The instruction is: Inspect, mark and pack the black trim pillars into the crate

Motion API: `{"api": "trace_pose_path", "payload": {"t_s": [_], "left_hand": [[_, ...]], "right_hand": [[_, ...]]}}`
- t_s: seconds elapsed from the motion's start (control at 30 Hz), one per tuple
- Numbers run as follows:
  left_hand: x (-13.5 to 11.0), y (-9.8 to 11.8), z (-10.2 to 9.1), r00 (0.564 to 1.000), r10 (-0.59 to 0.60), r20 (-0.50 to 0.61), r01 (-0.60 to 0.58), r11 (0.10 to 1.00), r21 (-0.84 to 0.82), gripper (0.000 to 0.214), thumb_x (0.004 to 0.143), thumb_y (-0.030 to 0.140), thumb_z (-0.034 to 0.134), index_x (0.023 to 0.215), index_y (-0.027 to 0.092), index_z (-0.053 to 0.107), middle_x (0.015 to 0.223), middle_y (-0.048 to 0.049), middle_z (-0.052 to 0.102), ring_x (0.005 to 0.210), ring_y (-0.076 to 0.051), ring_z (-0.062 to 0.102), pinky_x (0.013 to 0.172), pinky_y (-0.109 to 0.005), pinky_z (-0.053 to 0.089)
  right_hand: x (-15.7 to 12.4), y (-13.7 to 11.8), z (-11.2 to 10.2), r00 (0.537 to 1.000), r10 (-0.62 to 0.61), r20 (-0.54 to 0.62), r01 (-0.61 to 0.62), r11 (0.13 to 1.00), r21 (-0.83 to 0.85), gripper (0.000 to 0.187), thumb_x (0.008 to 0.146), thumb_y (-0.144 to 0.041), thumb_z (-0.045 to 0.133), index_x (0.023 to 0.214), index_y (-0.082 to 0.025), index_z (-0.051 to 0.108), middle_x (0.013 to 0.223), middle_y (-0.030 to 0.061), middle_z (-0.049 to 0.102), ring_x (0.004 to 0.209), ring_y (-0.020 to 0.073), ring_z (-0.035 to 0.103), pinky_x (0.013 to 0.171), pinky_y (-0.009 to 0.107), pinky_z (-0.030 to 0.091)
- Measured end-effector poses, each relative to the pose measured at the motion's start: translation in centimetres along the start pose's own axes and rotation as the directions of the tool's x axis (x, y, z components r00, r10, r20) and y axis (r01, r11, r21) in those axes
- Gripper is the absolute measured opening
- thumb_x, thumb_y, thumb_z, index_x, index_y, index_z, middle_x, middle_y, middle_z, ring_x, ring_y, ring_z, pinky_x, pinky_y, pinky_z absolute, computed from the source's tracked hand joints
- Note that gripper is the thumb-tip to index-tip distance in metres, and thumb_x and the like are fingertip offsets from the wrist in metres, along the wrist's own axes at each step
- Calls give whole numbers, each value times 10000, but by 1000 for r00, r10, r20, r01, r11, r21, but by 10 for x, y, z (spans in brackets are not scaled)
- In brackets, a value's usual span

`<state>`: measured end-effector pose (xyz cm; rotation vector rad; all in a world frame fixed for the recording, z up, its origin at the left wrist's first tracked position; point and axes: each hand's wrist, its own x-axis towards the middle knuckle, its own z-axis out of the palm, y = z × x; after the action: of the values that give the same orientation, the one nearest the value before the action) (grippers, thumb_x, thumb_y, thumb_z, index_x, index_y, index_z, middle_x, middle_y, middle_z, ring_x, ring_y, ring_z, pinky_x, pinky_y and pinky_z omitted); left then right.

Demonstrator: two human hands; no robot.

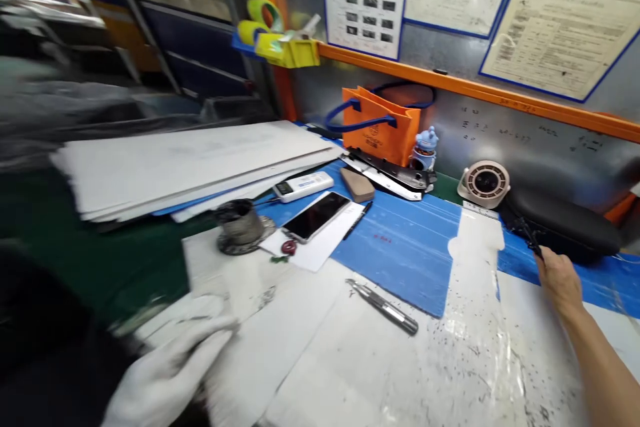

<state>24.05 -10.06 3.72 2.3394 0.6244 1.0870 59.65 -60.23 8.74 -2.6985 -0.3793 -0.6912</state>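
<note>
At the right, my bare right hand [560, 280] is closed round one end of a slim black tool [531, 238] whose kind I cannot make out. Its far end lies in front of a black case [555, 220]. My left hand [170, 363], in a white glove, is low on the left over the near edge of the white sheets. Blur smears its fingers, so their grip is unclear. Between the hands a grey metal pen-shaped tool [385, 307] rests on the white covering [370, 373]. Beyond the left hand stands a grey flanged metal part [243, 227].
A phone [317, 215] lies on white paper, near a white handheld device [304, 186] and a brown block [357, 185]. Farther back are an orange bag [375, 127], a blue figurine [425, 147] and a small round fan [485, 183]. Large white sheets [190, 160] are stacked left.
</note>
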Motion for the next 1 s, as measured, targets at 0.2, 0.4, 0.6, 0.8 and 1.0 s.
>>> {"api": "trace_pose_path", "payload": {"t_s": [0.2, 0.4, 0.6, 0.8, 1.0], "left_hand": [[-3, -3, -12, 991, -27, 133, 54, 977, -207, 212, 781, 363, 558, 772, 203, 697, 809, -28, 739, 805, -200, 689, 730, -274, 573], [-23, 37, -44, 962, 34, 271, 63, 938, -341, 228, 805, 273, 525, 907, 165, 698, 919, -74, 734, 854, -201, 687, 800, -280, 552], [-51, 76, -75, 726, 75, 683, 414, 745, -523, 379, 849, 304, 503, 1171, 150, 628, 1200, -90, 650, 1098, -232, 592, 953, -325, 474], [-75, 72, -82, 571, -43, 820, 765, 391, -512, 224, 783, 327, 605, 890, 139, 663, 838, -29, 645, 799, -155, 605, 750, -273, 505], [-81, 63, -89, 666, -152, 730, 737, 284, -614, 227, 743, 352, 658, 769, 139, 583, 711, 1, 563, 683, -117, 545, 656, -235, 455]], "right_hand": [[-37, -160, -9, 994, -85, 64, 36, 836, 548, 374, 854, -577, 387, 863, -214, 481, 659, 56, 607, 571, 244, 587, 552, 342, 457], [-122, -314, -17, 913, -351, 209, -49, 414, 909, 419, 916, -631, 373, 922, -217, 436, 664, 19, 618, 545, 193, 582, 517, 293, 475], [-178, -392, -22, 888, -400, 227, -154, 207, 966, 355, 971, -565, 368, 959, -216, 431, 916, 80, 693, 785, 210, 633, 675, 325, 482], [-219, -423, -20, 843, -495, 210, -134, 185, 973, 348, 984, -557, 378, 931, -221, 448, 924, 67, 691, 809, 214, 623, 703, 331, 454], [-245, -434, -13, 817, -544, 190, -95, 199, 975, 337, 997, -532, 383, 1029, -212, 486, 944, 65, 687, 866, 228, 632, 726, 325, 471]]}}
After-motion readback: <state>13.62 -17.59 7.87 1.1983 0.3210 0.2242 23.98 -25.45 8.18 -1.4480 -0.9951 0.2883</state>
